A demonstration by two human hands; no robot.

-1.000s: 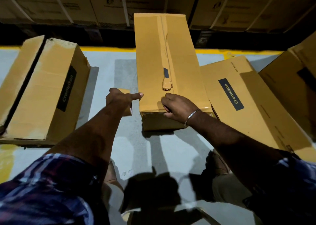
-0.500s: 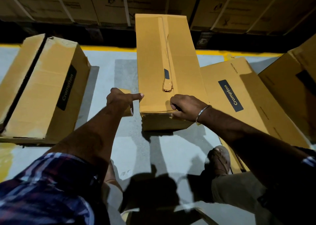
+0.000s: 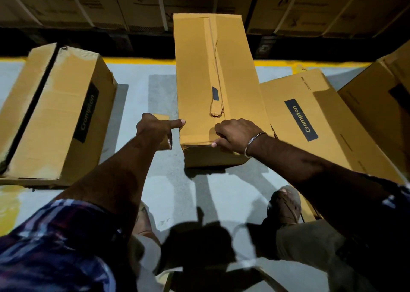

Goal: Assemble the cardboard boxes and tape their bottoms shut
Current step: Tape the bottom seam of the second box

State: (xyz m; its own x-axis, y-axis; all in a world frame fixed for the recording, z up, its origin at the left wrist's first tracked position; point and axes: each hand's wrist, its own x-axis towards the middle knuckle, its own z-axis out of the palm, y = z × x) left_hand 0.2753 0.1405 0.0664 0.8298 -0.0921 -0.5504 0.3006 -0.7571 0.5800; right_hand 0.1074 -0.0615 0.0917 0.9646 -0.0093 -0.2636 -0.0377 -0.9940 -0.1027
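The middle box (image 3: 217, 87) is lying on the floor (image 3: 137, 105), likely light, stiff-walled, best gripped at its edges; the right hand (image 3: 236, 136) is pinching its near seam, the left hand (image 3: 156, 129) gripping a tape roll (image 3: 165, 142), forefinger touching its corner

Hidden from you
Your left grip (image 3: 155, 128) covers most of the tape roll (image 3: 166, 142); the right box (image 3: 390, 96) runs off-frame.
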